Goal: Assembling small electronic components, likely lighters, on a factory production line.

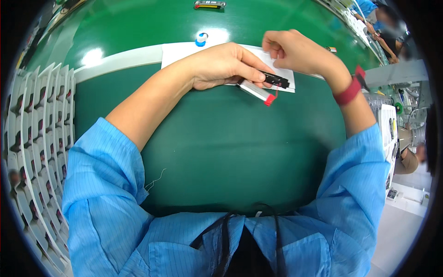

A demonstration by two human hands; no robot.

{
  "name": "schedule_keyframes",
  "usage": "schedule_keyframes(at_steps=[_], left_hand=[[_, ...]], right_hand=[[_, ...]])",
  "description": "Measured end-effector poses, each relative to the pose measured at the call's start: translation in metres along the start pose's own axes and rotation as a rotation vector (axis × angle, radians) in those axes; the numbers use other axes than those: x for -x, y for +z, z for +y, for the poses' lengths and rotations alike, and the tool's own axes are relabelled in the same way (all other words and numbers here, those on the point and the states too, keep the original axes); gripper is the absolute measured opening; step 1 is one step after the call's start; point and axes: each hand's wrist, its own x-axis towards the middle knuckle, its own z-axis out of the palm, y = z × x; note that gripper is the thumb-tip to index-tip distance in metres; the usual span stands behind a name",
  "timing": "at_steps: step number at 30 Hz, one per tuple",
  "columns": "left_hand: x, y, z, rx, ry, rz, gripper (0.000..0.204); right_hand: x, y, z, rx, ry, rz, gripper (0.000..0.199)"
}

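Observation:
My left hand is closed, its thumb and fingers gripping a narrow black circuit board. A silver battery pack with a red end hangs just below the board, joined to it by a thin red wire. To the right, my right hand is raised above the white paper. Its fingers are loosely curled, with a gap to the thumb and nothing visible between them. A red band circles the right wrist.
Beyond the left hand stands a small white-and-blue bottle. A dark rectangular part with a yellow strip lies at the far edge. Stacked white compartment trays line the left side. Co-workers sit at the far right.

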Motion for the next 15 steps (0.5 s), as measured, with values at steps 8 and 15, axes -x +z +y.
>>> schedule_keyframes(at_steps=[8, 15], left_hand=[[0.001, 0.002, 0.002, -0.007, -0.007, -0.021, 0.027], [-0.004, 0.011, 0.002, 0.094, 0.01, 0.116, 0.03]], right_hand=[[-0.006, -0.002, -0.001, 0.047, 0.026, -0.179, 0.023], [0.083, 0.053, -0.011, -0.559, 0.049, 1.055, 0.015]])
